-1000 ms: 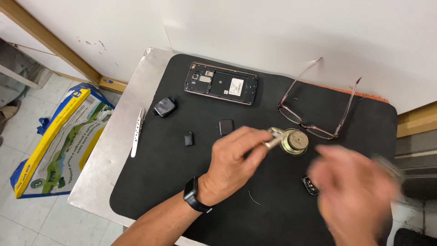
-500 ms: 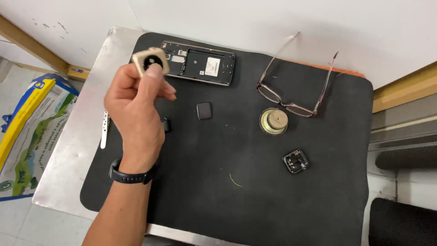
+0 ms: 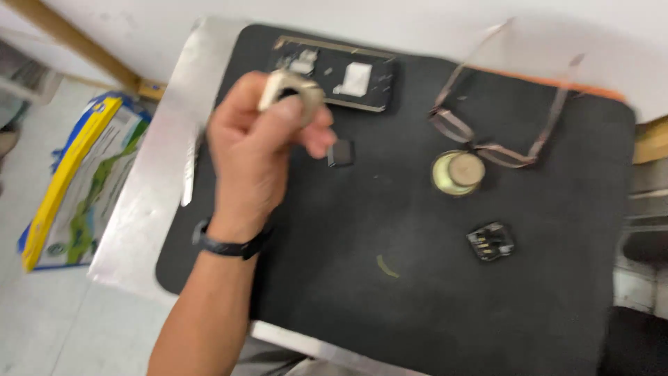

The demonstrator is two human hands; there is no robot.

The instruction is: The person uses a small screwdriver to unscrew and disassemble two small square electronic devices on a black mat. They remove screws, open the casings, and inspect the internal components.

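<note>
Above the black rubber mat (image 3: 390,292) on the bench, the left hand (image 3: 254,157) has risen from the round brass-coloured disc (image 3: 458,172), now pinching a small pale metal ring-shaped housing (image 3: 289,94) near the opened dark phone body (image 3: 341,73). The right hand has left view.

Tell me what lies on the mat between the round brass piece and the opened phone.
In the head view, a small dark square part lies on the black mat between the round brass piece and the opened phone; otherwise bare mat.
</note>
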